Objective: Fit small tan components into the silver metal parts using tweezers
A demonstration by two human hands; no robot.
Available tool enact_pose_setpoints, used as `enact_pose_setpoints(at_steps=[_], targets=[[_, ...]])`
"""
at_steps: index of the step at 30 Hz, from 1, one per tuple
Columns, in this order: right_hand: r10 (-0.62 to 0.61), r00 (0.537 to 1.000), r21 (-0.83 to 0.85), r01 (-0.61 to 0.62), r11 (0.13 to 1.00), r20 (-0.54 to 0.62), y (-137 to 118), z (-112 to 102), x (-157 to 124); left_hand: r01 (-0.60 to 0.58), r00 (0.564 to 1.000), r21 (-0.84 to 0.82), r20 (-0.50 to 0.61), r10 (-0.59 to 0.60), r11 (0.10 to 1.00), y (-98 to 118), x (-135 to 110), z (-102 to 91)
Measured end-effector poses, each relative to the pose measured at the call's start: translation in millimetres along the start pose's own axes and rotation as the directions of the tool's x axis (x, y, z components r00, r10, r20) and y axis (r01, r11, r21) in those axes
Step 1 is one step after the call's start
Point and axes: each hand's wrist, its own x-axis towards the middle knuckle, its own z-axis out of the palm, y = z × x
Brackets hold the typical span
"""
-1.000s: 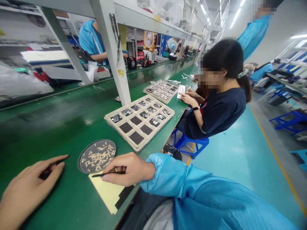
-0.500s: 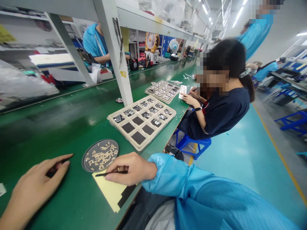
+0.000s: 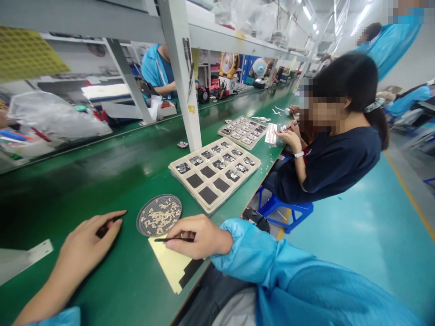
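Observation:
My right hand [image 3: 197, 236] is closed on dark tweezers [image 3: 161, 240], their tips pointing left over a pale yellow sheet [image 3: 170, 265] with black pieces at its edge. Just beyond lies a round grey mesh dish [image 3: 142, 225] scattered with many small tan parts. My left hand [image 3: 90, 242] rests on the green table left of the dish, index finger and thumb stretched out and apart, with nothing seen between them. A cream compartment tray [image 3: 190, 198] stands past the dish; several pockets hold small metal parts on black, others show only black.
A co-worker [image 3: 340, 149] sits at the right on a blue stool [image 3: 292, 213], holding small work. Another cream tray [image 3: 249, 147] lies farther along the bench. A white post [image 3: 190, 108] rises behind the near tray. A white metal bracket [image 3: 37, 254] stands at the left.
The view has swung left, so the whole scene sits farther right. My hands keep about the same poses, the tweezers still held over the yellow sheet. More of the white bracket shows.

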Motion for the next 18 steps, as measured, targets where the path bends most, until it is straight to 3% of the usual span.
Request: enact_pose_setpoints(at_steps=[8,18], targets=[[0.055,0.997,0.050,-0.052,0.997,-0.054,6.2,4.8,-3.8,0.061,0.997,-0.058,0.049,-0.059,0.996,5.0,2.2,-2.4],[0.176,0.971,0.200,-0.142,0.969,-0.165,0.1,1.5,-0.8,0.067,0.998,-0.093,0.016,-0.065,0.993,-4.3,5.7,0.6]])
